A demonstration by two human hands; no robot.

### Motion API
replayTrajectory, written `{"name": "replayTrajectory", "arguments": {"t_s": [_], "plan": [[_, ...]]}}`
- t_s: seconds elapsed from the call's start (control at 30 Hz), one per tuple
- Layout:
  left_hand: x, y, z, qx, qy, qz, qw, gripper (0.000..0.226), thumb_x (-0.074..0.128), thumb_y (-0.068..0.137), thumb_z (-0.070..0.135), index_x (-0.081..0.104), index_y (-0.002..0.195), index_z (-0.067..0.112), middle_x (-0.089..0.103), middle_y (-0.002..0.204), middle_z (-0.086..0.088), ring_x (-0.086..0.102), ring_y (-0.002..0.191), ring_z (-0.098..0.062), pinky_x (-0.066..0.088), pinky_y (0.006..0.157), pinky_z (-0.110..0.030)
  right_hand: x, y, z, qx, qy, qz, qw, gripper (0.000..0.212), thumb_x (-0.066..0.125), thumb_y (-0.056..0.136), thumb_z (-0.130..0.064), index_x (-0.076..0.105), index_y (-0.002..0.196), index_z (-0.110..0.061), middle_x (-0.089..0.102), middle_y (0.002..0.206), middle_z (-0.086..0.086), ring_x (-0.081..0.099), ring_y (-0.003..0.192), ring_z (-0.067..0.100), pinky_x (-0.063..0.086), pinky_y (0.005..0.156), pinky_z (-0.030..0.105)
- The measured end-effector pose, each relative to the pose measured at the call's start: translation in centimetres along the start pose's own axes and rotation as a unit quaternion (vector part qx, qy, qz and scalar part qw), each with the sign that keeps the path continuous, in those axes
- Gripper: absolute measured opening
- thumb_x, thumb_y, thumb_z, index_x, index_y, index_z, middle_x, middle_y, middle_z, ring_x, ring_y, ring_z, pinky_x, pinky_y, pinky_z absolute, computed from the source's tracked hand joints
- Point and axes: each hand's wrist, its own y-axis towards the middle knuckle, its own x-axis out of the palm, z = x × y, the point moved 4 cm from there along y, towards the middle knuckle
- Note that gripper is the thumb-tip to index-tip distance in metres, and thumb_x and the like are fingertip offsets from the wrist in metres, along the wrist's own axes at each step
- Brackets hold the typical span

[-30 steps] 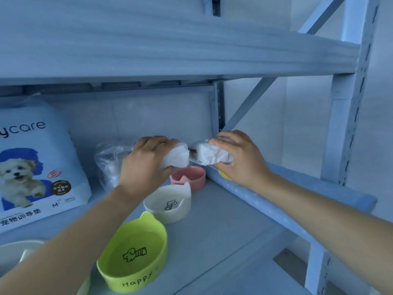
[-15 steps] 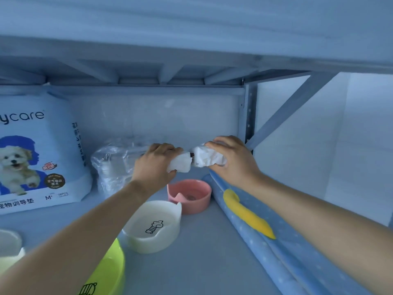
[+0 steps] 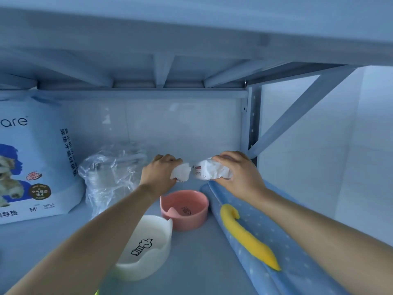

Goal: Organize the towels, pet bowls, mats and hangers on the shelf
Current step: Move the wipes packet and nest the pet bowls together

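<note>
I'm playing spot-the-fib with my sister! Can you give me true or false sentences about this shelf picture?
1. The left hand and right hand both hold the white crinkly wrapped packet. True.
2. The round pink bowl sits inside the cream cat-eared bowl. False: it stands on the shelf behind it.
3. The rolled blue dotted mat lies right of the bowls. True.
4. The big blue dog-picture bag stands on the right. False: it stands on the left.
</note>
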Motion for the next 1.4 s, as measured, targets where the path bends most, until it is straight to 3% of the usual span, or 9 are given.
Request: {"name": "replayTrajectory", "arguments": {"t_s": [0.23, 0.33, 0.43, 0.7, 1.0, 1.1, 1.23, 1.3, 1.4], "plan": [[2.5, 1.1, -0.7, -0.021, -0.040, -0.045, 0.998, 0.058, 0.071, 0.074, 0.035, 0.050, 0.128, 0.037, 0.051, 0.124, 0.007, 0.045, 0.116, -0.021, 0.048, 0.087, -0.036, -0.1, 0.0, 1.7, 0.011, -0.006, 0.013, 1.000, 0.044, 0.075, 0.073, -0.022, 0.064, 0.116, -0.022, 0.061, 0.112, 0.001, 0.053, 0.103, 0.026, 0.046, 0.086, 0.036], [2.7, 1.9, -1.1, -0.008, -0.097, -0.095, 0.991, 0.070, 0.079, 0.069, 0.033, 0.051, 0.132, 0.026, 0.050, 0.127, 0.000, 0.046, 0.118, -0.021, 0.036, 0.099, -0.027, 0.0, 0.1, 2.2, 0.018, -0.009, 0.008, 1.000, 0.044, 0.074, 0.073, -0.023, 0.064, 0.116, -0.022, 0.060, 0.113, 0.001, 0.052, 0.104, 0.026, 0.045, 0.087, 0.035], [3.2, 1.7, -1.4, 0.011, -0.132, -0.140, 0.981, 0.073, 0.081, 0.069, 0.026, 0.049, 0.134, 0.020, 0.050, 0.131, -0.003, 0.045, 0.122, -0.019, 0.026, 0.099, -0.016, 0.1, 0.1, 2.3, 0.026, -0.009, 0.005, 1.000, 0.045, 0.075, 0.074, -0.023, 0.063, 0.118, -0.022, 0.060, 0.114, 0.001, 0.051, 0.106, 0.025, 0.045, 0.088, 0.036], [1.1, 1.3, -1.9, 0.000, -0.149, -0.046, 0.988, 0.047, 0.071, 0.080, 0.019, 0.056, 0.124, 0.026, 0.054, 0.127, 0.003, 0.050, 0.118, -0.015, 0.028, 0.089, -0.013, 0.5, 0.7, 1.7, 0.011, 0.001, 0.002, 1.000, 0.046, 0.075, 0.074, -0.026, 0.063, 0.118, -0.022, 0.060, 0.114, 0.000, 0.051, 0.107, 0.025, 0.045, 0.088, 0.037], [-3.5, 1.1, -2.1, 0.033, -0.085, -0.020, 0.996, 0.053, 0.060, 0.083, 0.005, 0.050, 0.130, 0.027, 0.048, 0.133, 0.003, 0.048, 0.120, -0.018, 0.039, 0.097, -0.027, 4.1, 4.4, -2.0, -0.039, 0.010, -0.018, 0.999, 0.047, 0.074, 0.074, -0.031, 0.061, 0.119, -0.022, 0.058, 0.118, 0.001, 0.049, 0.108, 0.028, 0.047, 0.086, 0.041], [-4.1, 0.7, -2.8, 0.021, -0.074, -0.011, 0.997, 0.053, 0.060, 0.083, 0.006, 0.049, 0.131, 0.027, 0.049, 0.134, 0.003, 0.049, 0.120, -0.018, 0.042, 0.097, -0.031, 6.3, 5.0, -3.3, -0.048, 0.012, -0.046, 0.998, 0.050, 0.072, 0.074, -0.028, 0.060, 0.122, -0.024, 0.054, 0.124, 0.003, 0.045, 0.114, 0.029, 0.047, 0.088, 0.044], [-3.1, -0.3, -2.9, 0.016, -0.077, -0.041, 0.996, 0.053, 0.058, 0.083, 0.004, 0.052, 0.130, 0.027, 0.054, 0.132, 0.002, 0.053, 0.116, -0.019, 0.042, 0.099, -0.031, 8.9, 4.5, -3.4, -0.058, 0.020, -0.112, 0.992, 0.059, 0.076, 0.070, -0.038, 0.057, 0.125, -0.029, 0.048, 0.132, 0.001, 0.038, 0.120, 0.028, 0.043, 0.097, 0.041], [-2.5, -0.9, -2.7, 0.010, -0.089, -0.055, 0.994, 0.053, 0.053, 0.085, 0.002, 0.054, 0.128, 0.031, 0.055, 0.131, 0.004, 0.054, 0.116, -0.018, 0.043, 0.097, -0.030, 9.3, 4.6, -2.9, -0.076, 0.025, -0.165, 0.983, 0.066, 0.080, 0.066, -0.039, 0.057, 0.127, -0.028, 0.046, 0.136, 0.003, 0.037, 0.123, 0.027, 0.034, 0.105, 0.033], [-2.0, -1.4, -2.1, 0.029, -0.094, -0.073, 0.992, 0.052, 0.045, 0.085, 0.001, 0.058, 0.125, 0.031, 0.057, 0.132, 0.005, 0.054, 0.117, -0.018, 0.039, 0.094, -0.019, 8.9, 5.2, -2.4, -0.087, 0.049, -0.208, 0.973, 0.068, 0.085, 0.062, -0.032, 0.060, 0.125, -0.024, 0.048, 0.136, 0.007, 0.044, 0.124, 0.024, 0.026, 0.104, 0.020]]}}
